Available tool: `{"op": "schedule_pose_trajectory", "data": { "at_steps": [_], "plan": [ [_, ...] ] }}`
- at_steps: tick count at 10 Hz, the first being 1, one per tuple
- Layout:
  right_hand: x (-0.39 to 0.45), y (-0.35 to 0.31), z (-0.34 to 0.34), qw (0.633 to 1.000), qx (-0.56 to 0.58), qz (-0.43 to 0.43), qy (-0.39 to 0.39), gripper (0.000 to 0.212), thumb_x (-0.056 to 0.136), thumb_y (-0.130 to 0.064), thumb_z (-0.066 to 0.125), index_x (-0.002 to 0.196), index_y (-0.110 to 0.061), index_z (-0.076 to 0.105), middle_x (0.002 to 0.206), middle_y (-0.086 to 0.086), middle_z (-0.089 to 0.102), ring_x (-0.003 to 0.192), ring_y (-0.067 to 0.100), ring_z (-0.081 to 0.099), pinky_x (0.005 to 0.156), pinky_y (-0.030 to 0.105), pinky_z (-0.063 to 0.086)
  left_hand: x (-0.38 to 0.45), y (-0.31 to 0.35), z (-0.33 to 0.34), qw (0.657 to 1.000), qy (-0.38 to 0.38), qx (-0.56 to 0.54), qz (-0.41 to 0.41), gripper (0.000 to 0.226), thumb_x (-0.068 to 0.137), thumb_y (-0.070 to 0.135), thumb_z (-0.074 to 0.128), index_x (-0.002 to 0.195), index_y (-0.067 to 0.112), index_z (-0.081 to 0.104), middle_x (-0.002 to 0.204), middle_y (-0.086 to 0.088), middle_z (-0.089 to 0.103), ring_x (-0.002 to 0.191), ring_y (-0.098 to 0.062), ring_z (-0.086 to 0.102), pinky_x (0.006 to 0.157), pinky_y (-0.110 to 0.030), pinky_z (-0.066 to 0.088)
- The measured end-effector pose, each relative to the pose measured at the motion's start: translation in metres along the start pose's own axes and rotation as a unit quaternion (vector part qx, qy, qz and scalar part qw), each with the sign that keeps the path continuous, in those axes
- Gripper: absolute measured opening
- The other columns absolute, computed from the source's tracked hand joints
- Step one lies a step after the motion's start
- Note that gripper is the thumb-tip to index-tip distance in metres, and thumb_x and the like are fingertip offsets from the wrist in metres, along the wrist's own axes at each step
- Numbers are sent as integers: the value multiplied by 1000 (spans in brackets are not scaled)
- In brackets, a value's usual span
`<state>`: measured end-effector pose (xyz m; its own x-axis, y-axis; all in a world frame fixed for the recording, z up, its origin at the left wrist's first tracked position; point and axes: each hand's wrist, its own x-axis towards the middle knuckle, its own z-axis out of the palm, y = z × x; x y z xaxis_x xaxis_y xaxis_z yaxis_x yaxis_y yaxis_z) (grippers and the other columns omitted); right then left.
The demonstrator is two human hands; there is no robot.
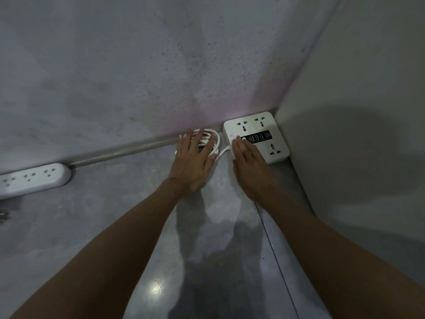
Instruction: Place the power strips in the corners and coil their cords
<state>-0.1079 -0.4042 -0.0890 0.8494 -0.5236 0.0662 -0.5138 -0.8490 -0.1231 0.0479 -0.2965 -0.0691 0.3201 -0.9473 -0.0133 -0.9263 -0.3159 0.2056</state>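
A square white power strip (264, 130) with a black panel lies on the floor, tucked into the corner where two walls meet. Its white cord (215, 143) lies coiled just to its left against the wall base. My left hand (195, 162) rests flat on the coil, fingers spread. My right hand (250, 166) lies flat on the near left part of the square strip, fingers straight. A second, long white power strip (34, 178) lies along the wall at the far left.
A grey pipe or skirting (119, 153) runs along the base of the back wall. A pale wall (356, 134) stands on the right. A floor seam (276, 254) runs toward me. A small metal object (3, 216) shows at the left edge.
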Motion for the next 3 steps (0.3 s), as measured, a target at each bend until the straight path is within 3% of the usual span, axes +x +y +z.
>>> {"op": "schedule_pose_trajectory", "data": {
  "at_steps": [3],
  "plan": [
    [-3, 0, -1, 998, 50, 24, 5, 62, 95, -29, 19, 147, 2, 29, 154, 20, 31, 144, 32, 26, 117, 46, 25, -6, -4, -3, 999, 35, 2, 6, 62, 98, 44, 19, 151, 13, 28, 157, -13, 24, 147, -32, 13, 116, -50, 1]
  ]
}}
